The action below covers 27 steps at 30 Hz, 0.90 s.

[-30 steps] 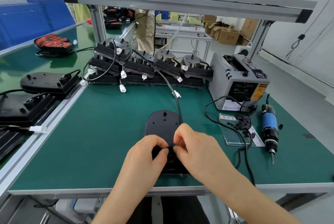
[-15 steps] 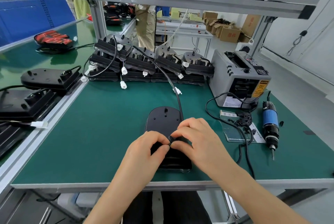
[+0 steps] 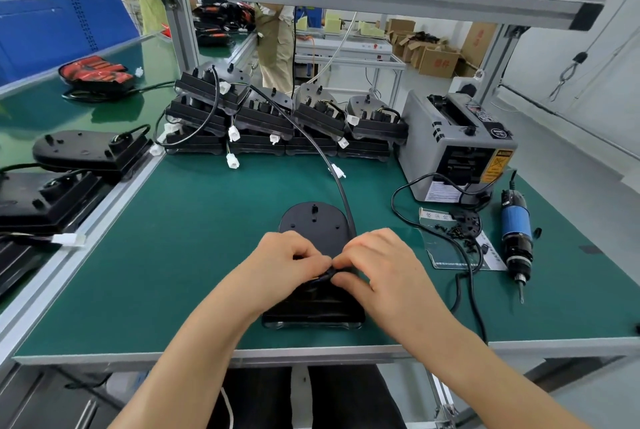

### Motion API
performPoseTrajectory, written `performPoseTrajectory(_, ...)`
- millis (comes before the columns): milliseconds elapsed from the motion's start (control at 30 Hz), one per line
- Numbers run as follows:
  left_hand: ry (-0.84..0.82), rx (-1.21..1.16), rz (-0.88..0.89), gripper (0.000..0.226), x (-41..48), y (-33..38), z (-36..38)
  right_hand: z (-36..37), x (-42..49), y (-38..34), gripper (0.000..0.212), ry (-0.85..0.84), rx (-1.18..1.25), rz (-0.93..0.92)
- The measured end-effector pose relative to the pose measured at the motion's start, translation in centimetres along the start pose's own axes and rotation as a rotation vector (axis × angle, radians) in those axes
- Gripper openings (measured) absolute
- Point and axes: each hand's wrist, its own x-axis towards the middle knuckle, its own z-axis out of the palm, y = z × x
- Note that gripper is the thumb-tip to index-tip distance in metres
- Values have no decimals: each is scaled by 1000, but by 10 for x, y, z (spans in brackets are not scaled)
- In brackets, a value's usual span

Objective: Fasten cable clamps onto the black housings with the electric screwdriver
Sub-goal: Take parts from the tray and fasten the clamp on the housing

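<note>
Left hand: our fingers now curl tighter than a second ago. Right hand: our knuckles now arch higher, fingertips pinching, with the left, a small black piece on the black housing.

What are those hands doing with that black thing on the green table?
A person is working on a black housing on the green table. Their left hand and right hand both pinch a small black clamp at the cable over the housing. The electric screwdriver lies untouched to the right, beside a pile of screws, so nothing is being screwed down yet. More housings wait stacked at the back.
</note>
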Motion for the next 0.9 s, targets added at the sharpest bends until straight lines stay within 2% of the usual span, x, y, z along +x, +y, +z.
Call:
performPoseTrajectory(200,-55,-24,14,41,5,-3,2,3,-5,2,14,-3,29,45)
performPoseTrajectory(433,-79,56,117,30,7,-5,2,4,-12,4,15,-50,90,60)
performPoseTrajectory(500,-101,70,130,29,8,-6,1,-3,-11,16,16,-95,179,136)
performPoseTrajectory(567,-110,53,129,29,8,-8,1,-14,-6,44,7,-29,204,282)
performPoseTrajectory(633,-103,29,123,28,7,-9,1,-30,4,84,9,28,81,460)
performPoseTrajectory(733,-89,16,117,24,6,-10,1,-49,18,141,11,-96,-240,662)
performPoseTrajectory(900,-73,19,136,23,5,-10,1,-35,28,178,11,-245,-365,691)
